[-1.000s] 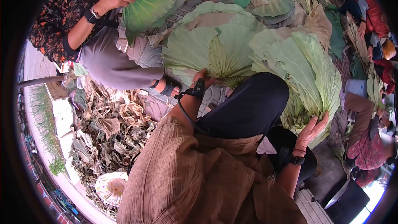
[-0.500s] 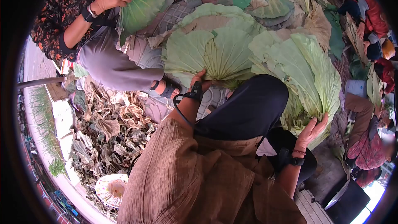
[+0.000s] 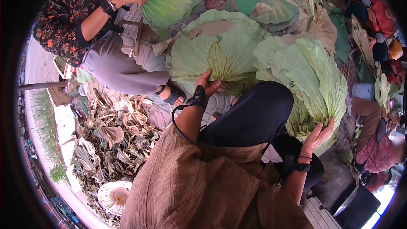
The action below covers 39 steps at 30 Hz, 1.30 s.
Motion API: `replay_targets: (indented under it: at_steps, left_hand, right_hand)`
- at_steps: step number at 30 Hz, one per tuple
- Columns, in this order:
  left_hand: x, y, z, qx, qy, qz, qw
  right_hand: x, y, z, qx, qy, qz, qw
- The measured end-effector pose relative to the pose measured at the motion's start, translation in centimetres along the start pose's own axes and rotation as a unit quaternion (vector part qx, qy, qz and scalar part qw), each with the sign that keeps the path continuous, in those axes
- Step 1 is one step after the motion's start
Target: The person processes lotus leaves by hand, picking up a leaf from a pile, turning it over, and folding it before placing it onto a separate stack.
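A fan-shaped stack of large pale green leaves (image 3: 237,53) lies in front of my left knee. My left hand (image 3: 209,83) grips its gathered near edge, thumb on top and the fingers partly hidden beneath. To the right stands a second bundle of big folded green leaves (image 3: 311,80), its stem ends gathered low down. My right hand (image 3: 318,135) holds the lower right side of this bundle, fingers against the leaves. The two stacks touch or overlap between my hands.
A co-worker (image 3: 95,21) sits at the upper left, holding a green leaf (image 3: 169,0). Dry brown leaves (image 3: 114,131) are heaped at left, with a patterned hat (image 3: 114,197) below. More flat leaves (image 3: 275,12) lie ahead. Other people (image 3: 377,148) sit at far right.
The co-worker's hands and leaf have shifted right. My view has tilted slightly, while both my hands keep about the same places on the leaves.
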<state>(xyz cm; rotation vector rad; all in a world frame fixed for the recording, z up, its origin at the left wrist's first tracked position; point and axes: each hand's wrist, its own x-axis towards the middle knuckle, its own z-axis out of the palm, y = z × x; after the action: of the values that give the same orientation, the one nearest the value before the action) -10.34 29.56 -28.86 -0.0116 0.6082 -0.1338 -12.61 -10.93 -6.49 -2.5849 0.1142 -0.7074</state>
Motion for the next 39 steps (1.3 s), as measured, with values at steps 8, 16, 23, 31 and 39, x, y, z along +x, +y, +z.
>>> replay_targets:
  at_steps: [8, 16, 23, 31, 39]
  left_hand:
    - [-2.2, 1.6, 9.9, 0.226, 0.079, 0.092, 0.967]
    - [-6.8, -0.9, 23.6, 0.432, -0.004, 0.166, 0.887]
    - [-11.5, -6.4, 35.6, 0.491, -0.221, 0.228, 0.811]
    - [-15.3, -16.1, 44.0, 0.355, -0.475, -0.007, 0.805]
    - [-13.7, -28.3, 41.4, 0.325, -0.428, -0.179, 0.824]
  right_hand:
    - [0.0, 0.7, 0.3, 0.001, 0.024, -0.014, 1.0]
    - [0.2, 0.1, 0.1, -0.038, 0.037, -0.029, 0.998]
    - [0.2, -0.7, -0.7, 0.0, 0.044, 0.003, 0.999]
    - [0.1, -2.2, -3.0, 0.035, 0.053, 0.024, 0.998]
    - [-0.1, -2.4, -4.8, 0.08, 0.045, 0.036, 0.995]
